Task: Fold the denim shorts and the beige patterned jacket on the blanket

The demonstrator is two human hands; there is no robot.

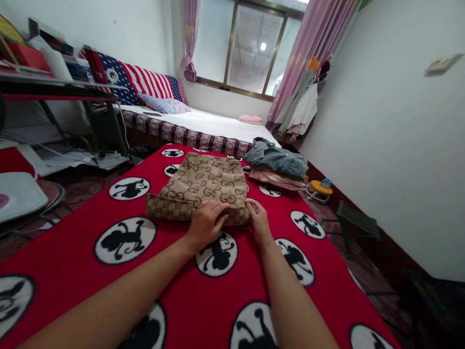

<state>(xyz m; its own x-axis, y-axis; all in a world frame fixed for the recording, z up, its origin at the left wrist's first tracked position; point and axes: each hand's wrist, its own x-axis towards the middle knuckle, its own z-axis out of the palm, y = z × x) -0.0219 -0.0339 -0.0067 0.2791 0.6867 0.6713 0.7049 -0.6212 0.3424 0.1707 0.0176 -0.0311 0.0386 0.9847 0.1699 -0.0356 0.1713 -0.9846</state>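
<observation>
Head: hands [232, 218] pinch garment [203, 189] — long axis left-right

The single head-worn camera looked forward and steeply down along both forearms. It sat close above the red blanket [218, 291]. Its wide view faced the window [254, 53] beyond.

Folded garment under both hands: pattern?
Tan garment with a brown interlocking-letter print; head view.

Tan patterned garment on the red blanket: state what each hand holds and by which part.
Both hands grip the tan patterned garment at its near folded edge: left hand on the middle, right hand at the right corner.
</observation>
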